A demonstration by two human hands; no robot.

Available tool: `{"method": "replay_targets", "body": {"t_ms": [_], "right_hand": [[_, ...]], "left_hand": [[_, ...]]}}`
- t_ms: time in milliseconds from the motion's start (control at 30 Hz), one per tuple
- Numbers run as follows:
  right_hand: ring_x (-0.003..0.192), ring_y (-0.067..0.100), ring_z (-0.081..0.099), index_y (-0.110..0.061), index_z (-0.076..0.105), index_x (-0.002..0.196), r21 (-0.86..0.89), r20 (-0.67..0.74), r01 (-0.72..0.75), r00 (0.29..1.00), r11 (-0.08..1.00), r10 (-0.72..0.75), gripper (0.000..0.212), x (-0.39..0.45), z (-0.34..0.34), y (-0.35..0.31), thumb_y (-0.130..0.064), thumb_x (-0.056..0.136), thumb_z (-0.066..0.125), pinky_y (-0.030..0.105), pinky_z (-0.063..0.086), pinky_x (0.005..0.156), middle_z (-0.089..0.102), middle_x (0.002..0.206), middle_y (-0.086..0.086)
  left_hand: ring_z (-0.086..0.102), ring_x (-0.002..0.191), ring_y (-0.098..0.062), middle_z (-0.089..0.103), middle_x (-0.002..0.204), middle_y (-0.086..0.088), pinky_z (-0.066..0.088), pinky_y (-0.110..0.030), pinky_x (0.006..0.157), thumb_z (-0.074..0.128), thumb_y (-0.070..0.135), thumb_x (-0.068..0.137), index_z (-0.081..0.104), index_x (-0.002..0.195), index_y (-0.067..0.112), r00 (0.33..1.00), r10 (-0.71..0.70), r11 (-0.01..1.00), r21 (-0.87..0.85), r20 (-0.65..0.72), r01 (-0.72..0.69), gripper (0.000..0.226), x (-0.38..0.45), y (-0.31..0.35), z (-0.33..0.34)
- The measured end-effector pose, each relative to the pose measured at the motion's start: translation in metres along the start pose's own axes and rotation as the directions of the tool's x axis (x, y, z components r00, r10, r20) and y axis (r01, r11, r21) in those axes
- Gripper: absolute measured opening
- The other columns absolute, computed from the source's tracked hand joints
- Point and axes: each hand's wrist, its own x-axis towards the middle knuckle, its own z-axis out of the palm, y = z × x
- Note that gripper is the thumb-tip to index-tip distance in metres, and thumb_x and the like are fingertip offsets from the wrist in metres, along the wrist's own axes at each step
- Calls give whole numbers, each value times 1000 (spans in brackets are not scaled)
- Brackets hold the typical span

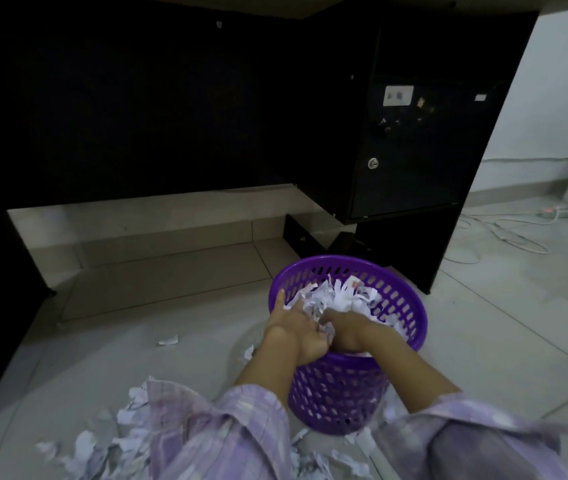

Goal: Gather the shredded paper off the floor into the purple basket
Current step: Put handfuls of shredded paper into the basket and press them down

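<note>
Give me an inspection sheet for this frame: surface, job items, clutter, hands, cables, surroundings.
Surface: pale tiled floor.
Job's things: purple basket upright, heaped with shredded paper; loose shreds on the floor near the sleeves, one scrap apart.
Clutter: nothing seen beyond the shreds.
Hands: left hand and right hand both inside the basket, on the paper; grip unclear.
Cables: white cords and power strip at right.
Surroundings: black desk, white wall.

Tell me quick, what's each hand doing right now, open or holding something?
Left hand: open, fingers spread, pressing the shredded paper down in the purple basket.
Right hand: fingers curled into the same paper, holding a bunch.
</note>
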Motion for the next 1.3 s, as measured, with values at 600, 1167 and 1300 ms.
{"method": "replay_targets", "body": {"t_ms": [600,1167,1300], "right_hand": [[116,32,54,-17,47,132,-63,-306,-162,942,985,135,34,-47,-8,19,-18,98,44,44,39,99,54,129,11],[93,19,59,-17,70,95,367,-568,32,799,930,196,13,-170,-7,33,-16,89,59,28,47,82,63,94,-1],[93,20,62,-19,69,87,457,-477,-38,833,889,281,11,-204,40,56,-13,87,59,31,51,85,68,96,1]], "left_hand": [[6,146,-24,15,158,-8,-15,-54,115,18,33,100,34,145,12,999,15,995,100,-46,-10,52,-9,6,-8],[58,101,-29,61,114,-9,43,-36,76,43,18,93,60,112,8,879,0,974,-198,-477,-108,27,-103,54,-53],[61,92,-32,64,104,-12,46,-38,73,45,17,91,62,104,7,908,36,950,-268,-418,-161,23,-130,93,-26]]}}
